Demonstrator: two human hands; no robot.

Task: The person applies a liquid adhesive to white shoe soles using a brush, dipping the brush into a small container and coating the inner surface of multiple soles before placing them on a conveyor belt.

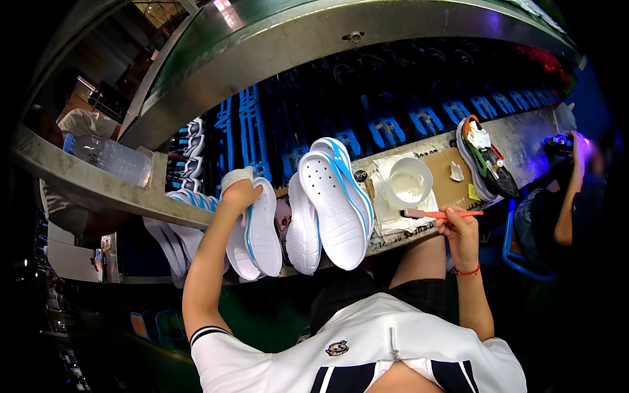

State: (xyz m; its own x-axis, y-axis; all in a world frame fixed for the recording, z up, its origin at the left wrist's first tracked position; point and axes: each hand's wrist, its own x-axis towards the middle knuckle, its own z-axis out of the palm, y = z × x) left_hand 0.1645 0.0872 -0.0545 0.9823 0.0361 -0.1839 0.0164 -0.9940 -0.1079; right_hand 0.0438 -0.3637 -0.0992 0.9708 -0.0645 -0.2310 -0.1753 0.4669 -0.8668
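Two hands are busy: the right hand (460,230) is pinching a red-handled brush (429,214) in closed fingers, its bristles pointing left, near a translucent cup (409,159) on white paper (379,198). The left hand (242,191) is curling half closed over the upper end of a white sole (266,229); hidden fingertips are leaving its hold impossible to tell. Blue-trimmed white soles (335,216) are standing between both hands.

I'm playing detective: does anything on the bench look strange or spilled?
Yes: on the right, a colourful shoe has something white and crumpled on it, unlike the white-and-blue soles. I see no spill.
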